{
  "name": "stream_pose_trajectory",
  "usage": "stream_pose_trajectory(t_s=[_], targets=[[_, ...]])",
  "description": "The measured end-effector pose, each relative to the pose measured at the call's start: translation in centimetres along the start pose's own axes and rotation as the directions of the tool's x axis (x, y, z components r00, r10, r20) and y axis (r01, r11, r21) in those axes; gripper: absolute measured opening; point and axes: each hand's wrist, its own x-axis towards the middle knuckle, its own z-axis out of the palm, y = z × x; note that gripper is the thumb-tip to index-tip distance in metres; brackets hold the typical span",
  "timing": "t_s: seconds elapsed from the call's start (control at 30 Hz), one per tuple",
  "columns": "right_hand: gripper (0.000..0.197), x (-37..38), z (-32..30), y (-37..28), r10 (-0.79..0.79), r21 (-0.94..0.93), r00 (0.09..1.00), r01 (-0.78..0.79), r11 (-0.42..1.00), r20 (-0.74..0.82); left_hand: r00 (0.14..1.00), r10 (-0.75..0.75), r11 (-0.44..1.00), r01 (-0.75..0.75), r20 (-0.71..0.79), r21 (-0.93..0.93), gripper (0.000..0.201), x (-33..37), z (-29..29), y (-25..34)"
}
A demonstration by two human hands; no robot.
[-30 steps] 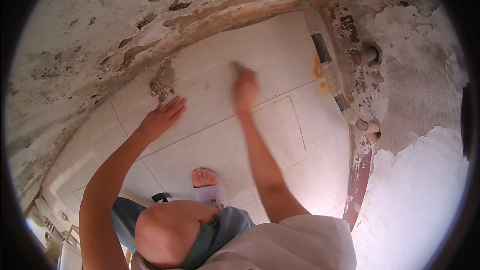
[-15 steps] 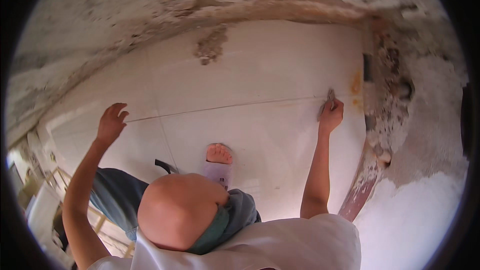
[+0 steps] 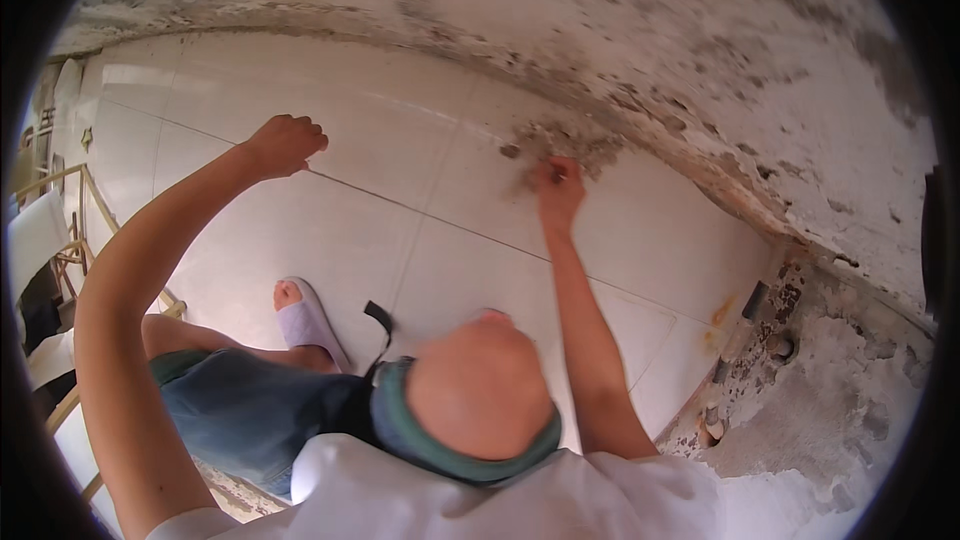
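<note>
Over the pale floor tiles my left hand [image 3: 287, 146] is held out in the air, its fingers curled in, with nothing showing in them. My right hand [image 3: 560, 190] is down at the near edge of a patch of grey-brown crumbled debris [image 3: 590, 145] at the foot of the wall. Its fingers are closed and smeared by motion. A small dark spot shows between them, but I cannot make out what they hold. One larger crumb [image 3: 510, 151] lies just left of the debris.
A stained, flaking wall [image 3: 680, 70] runs along the far side. At the right, a rough broken ledge has pipe stubs [image 3: 781, 344]. My slippered foot [image 3: 305, 325] stands on the tiles near a dark strap [image 3: 380, 325]. Wooden frames [image 3: 95, 205] stand at the left.
My right hand has gone from the floor by the right-hand ledge, where it held a greyish piece, to the debris. My left hand's fingers have curled in. The view has turned.
</note>
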Motion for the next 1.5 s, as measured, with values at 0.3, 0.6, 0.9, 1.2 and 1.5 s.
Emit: stream_pose_trajectory(t_s=[0.3,0.6,0.9,1.2,1.5], targets=[[0.015,2.0,-15.2,-6.4,0.159,-0.428,0.889,0.045,0.903,0.429,0.943,-0.046,0.971,-0.035,0.330,0.237,0.029,1.2,8.6,-10.5],[0.022,0.7,-3.6,-3.4,-0.199,-0.262,0.889,0.325,0.909,0.413,0.966,-0.172,0.956,0.117,0.192,0.269,0.091,-3.5,11.3,-11.7],[0.034,1.5,28.0,-15.9,-0.749,-0.281,0.513,0.858,0.431,0.418,0.908,-0.394,0.844,0.419,-0.144,0.334,0.079,-3.9,20.4,-10.2],[0.031,3.1,32.7,-13.8,-0.742,-0.585,0.497,0.792,0.175,0.451,0.929,-0.322,0.871,0.367,-0.183,0.326,0.064,-4.7,18.7,-10.1],[0.023,2.7,25.9,-13.6,-0.406,-0.648,0.706,0.702,0.295,0.580,0.921,-0.333,0.867,0.384,-0.202,0.319,0.065,-4.0,19.2,-10.0]])
